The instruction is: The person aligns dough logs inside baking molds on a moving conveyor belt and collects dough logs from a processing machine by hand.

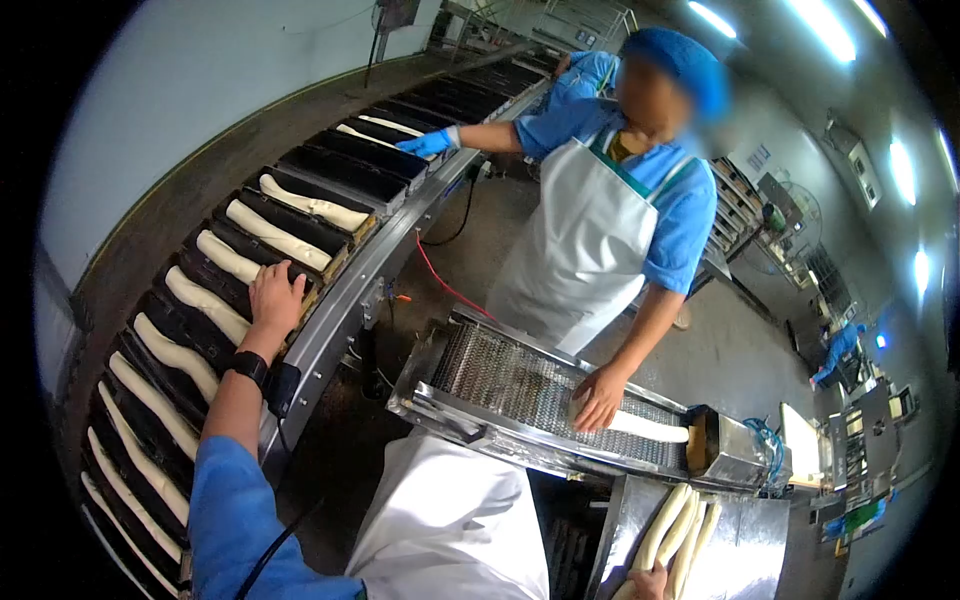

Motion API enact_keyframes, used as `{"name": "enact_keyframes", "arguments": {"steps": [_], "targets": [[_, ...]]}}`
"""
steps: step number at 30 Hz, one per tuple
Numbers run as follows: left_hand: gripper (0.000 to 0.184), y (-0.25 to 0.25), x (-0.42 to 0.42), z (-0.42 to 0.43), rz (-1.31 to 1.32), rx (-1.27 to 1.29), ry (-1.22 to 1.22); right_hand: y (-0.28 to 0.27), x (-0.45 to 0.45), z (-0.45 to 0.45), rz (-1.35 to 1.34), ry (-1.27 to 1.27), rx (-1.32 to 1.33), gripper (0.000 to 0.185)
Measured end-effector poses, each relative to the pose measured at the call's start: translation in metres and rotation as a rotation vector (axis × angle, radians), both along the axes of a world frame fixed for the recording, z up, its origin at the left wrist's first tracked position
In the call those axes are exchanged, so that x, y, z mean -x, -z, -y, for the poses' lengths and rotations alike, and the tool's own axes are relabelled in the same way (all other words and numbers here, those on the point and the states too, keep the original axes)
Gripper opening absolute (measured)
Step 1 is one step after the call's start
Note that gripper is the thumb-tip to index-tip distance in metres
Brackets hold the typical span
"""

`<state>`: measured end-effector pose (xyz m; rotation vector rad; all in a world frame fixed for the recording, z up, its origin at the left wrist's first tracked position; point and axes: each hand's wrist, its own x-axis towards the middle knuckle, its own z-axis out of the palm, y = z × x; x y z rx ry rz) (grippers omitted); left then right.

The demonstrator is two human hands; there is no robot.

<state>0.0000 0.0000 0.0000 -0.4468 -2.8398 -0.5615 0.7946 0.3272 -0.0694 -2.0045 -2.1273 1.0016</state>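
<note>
My left hand [277,299], with a black band on the wrist, reaches over the row of black pans. Its fingers are slightly spread on the near end of a long pale dough strip [228,257] in one pan. At the bottom right, my right hand [650,582] is partly cut off by the frame edge. It is at the lower ends of several long dough rolls [665,525], which lie side by side on a metal tray [750,540]. The fingers curl round the end of at least one roll.
A co-worker in a white apron [570,240] stands across a mesh conveyor [500,370], one bare hand on a dough roll [650,428] there, a blue-gloved hand at the pans. A metal conveyor rail [335,300] runs beside the pans. Another person is farther back.
</note>
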Motion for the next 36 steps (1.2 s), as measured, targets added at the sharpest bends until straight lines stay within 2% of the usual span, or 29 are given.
{"name": "enact_keyframes", "arguments": {"steps": [2, 3, 4, 5, 7, 8, 10, 11, 13, 15, 17, 18, 19, 20, 21, 22, 23, 25, 27, 29, 31, 33, 35, 36], "targets": [[0.051, -0.002, -0.011, 0.004, -0.039, 0.076, -0.053, 0.008, 0.001, -0.028, -0.216, 0.004, 0.023, 0.049], [0.051, -0.017, 0.04, 0.017, -0.064, 0.095, -0.044, 0.026, 0.058, -0.008, -0.351, 0.025, 0.053, 0.047], [0.05, -0.011, 0.022, 0.02, 0.045, 0.094, -0.1, 0.004, 0.051, -0.006, -0.414, 0.035, 0.068, 0.045], [0.049, -0.03, 0.041, 0.02, 0.07, 0.085, -0.155, 0.018, 0.083, -0.004, -0.561, 0.046, 0.081, 0.043], [0.05, -0.047, 0.06, 0.013, 0.066, 0.096, -0.168, -0.087, 0.214, 0.007, -0.55, -0.034, -0.065, 0.041], [0.051, -0.064, 0.07, 0.016, 0.083, 0.062, -0.188, -0.113, 0.261, -0.001, -0.592, -0.083, 0.012, 0.051], [0.051, -0.063, 0.069, 0.02, 0.137, 0.041, -0.214, -0.197, 0.348, 0.013, -0.763, -0.133, 0.057, 0.051], [0.051, -0.06, 0.07, 0.019, 0.134, 0.051, -0.221, -0.217, 0.374, 0.003, -0.769, -0.296, 0.035, 0.053], [0.051, -0.052, 0.059, 0.018, 0.143, 0.068, -0.236, -0.256, 0.411, -0.009, -0.866, -0.465, 0.03, 0.045], [0.051, -0.054, 0.054, 0.013, 0.143, 0.062, -0.233, -0.298, 0.477, -0.007, -1.056, -0.431, 0.33, 0.044], [0.053, -0.049, 0.049, 0.011, 0.153, 0.087, -0.244, -0.329, 0.556, -0.014, -1.01, -0.617, 0.487, 0.045], [0.052, -0.04, 0.049, 0.011, 0.124, 0.083, -0.246, -0.338, 0.598, -0.011, -0.924, -0.791, 0.277, 0.044], [0.052, -0.037, 0.047, 0.014, 0.091, 0.096, -0.243, -0.342, 0.639, 0.003, -1.046, -0.742, 0.349, 0.038], [0.052, -0.038, 0.044, 0.011, 0.084, 0.103, -0.25, -0.346, 0.672, 0.006, -1.109, -0.779, 0.459, 0.043], [0.052, -0.038, 0.04, 0.01, 0.099, 0.085, -0.258, -0.33, 0.708, -0.009, -1.249, -0.869, 0.452, 0.052], [0.052, -0.038, 0.039, 0.009, 0.11, 0.064, -0.265, -0.326, 0.723, -0.016, -1.239, -0.922, 0.336, 0.056], [0.052, -0.038, 0.039, 0.008, 0.103, 0.065, -0.271, -0.325, 0.73, -0.021, -1.229, -0.973, 0.214, 0.061], [0.051, -0.03, 0.039, 0.011, 0.07, 0.036, -0.269, -0.317, 0.722, -0.032, -1.322, -0.969, 0.203, 0.066], [0.052, -0.026, 0.043, 0.01, 0.077, 0.013, -0.246, -0.298, 0.688, -0.044, -1.144, -0.99, -0.049, 0.068], [0.051, -0.025, 0.047, 0.006, 0.071, 0.032, -0.263, -0.261, 0.634, -0.056, -1.04, -0.922, 0.079, 0.068], [0.051, -0.035, 0.047, 0.004, 0.095, 0.021, -0.257, -0.204, 0.571, -0.084, -0.811, -1.008, -0.329, 0.068], [0.05, -0.035, 0.043, 0.002, 0.076, 0.009, -0.261, -0.165, 0.496, -0.095, -0.575, -0.757, -0.287, 0.069], [0.049, -0.039, 0.046, 0.004, 0.114, 0.017, -0.261, -0.086, 0.397, -0.142, -0.395, -0.561, -0.365, 0.069], [0.049, -0.036, 0.046, 0.004, 0.114, 0.049, -0.269, -0.067, 0.351, -0.147, -0.472, -0.39, -0.334, 0.069]]}}
